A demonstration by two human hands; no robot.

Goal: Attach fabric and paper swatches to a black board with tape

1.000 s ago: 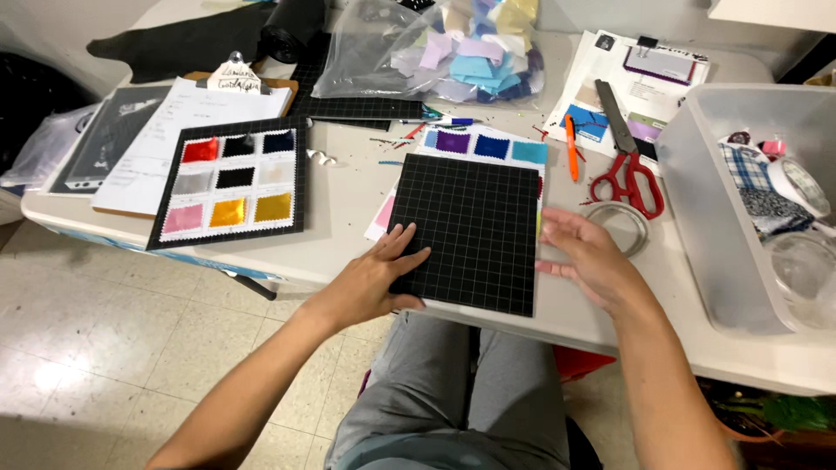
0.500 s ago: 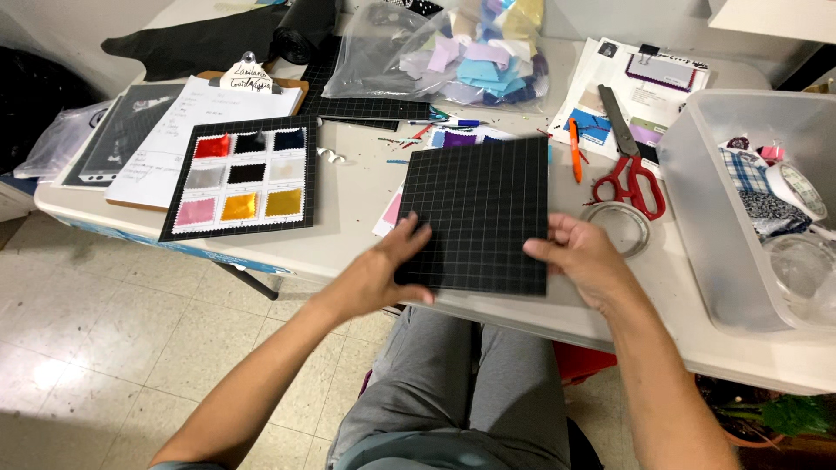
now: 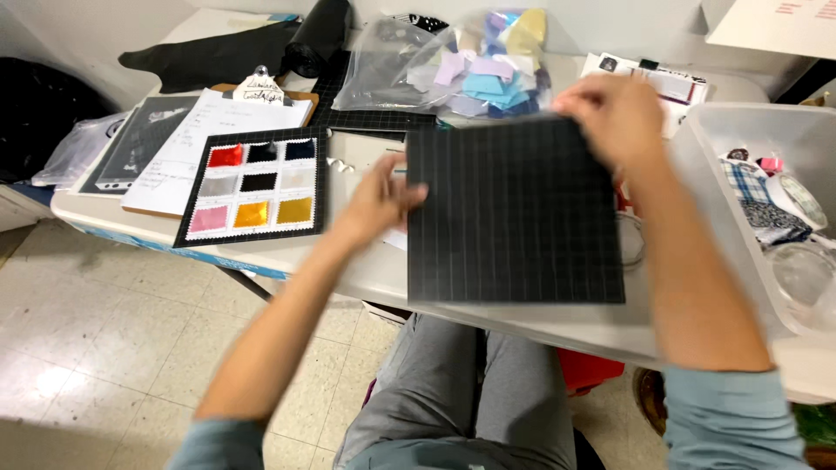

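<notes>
From a swatch board [image 3: 254,185] of coloured squares at nine o'clock on the desk [image 3: 366,274], your left hand [image 3: 380,198] closes its grip on the black gridded mat [image 3: 514,209] at its left edge, your right hand [image 3: 614,113] pinching its one o'clock corner, beside a clear bin [image 3: 740,218].

A black board of coloured fabric swatches [image 3: 252,186] is laid on the desk [image 3: 366,270] beside a clipboard [image 3: 218,130]; a clear plastic bin [image 3: 740,174] is set at the right.
</notes>
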